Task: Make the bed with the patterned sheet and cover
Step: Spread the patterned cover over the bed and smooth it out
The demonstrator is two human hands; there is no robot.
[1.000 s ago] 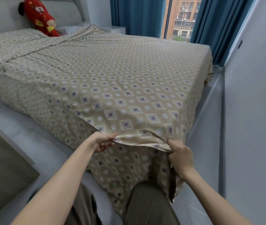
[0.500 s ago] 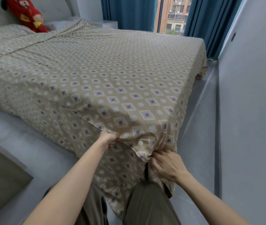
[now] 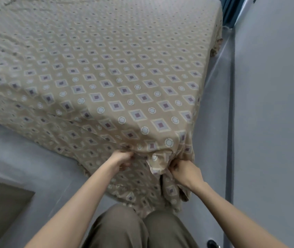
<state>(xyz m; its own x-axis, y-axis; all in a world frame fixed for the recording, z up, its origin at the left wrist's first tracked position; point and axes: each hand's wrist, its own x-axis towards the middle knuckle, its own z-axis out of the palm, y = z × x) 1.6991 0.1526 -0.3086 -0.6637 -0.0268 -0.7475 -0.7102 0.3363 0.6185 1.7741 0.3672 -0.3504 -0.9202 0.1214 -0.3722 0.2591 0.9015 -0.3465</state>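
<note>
The patterned cover (image 3: 106, 77) spreads across the upper and middle of the frame, its corner hanging at lower centre. There the left hand (image 3: 122, 161) and right hand (image 3: 185, 171), fingers curled, each grip its bunched folds.

tan patterned cover (image 3: 117, 83) with purple-centred diamonds and white rings, spread flat and mostly smooth on top, near corner bunched into folds, gripped by left hand (image 3: 122, 159) and right hand (image 3: 185, 171), matching patterned sheet (image 3: 81, 138) hanging below along the near side
</note>
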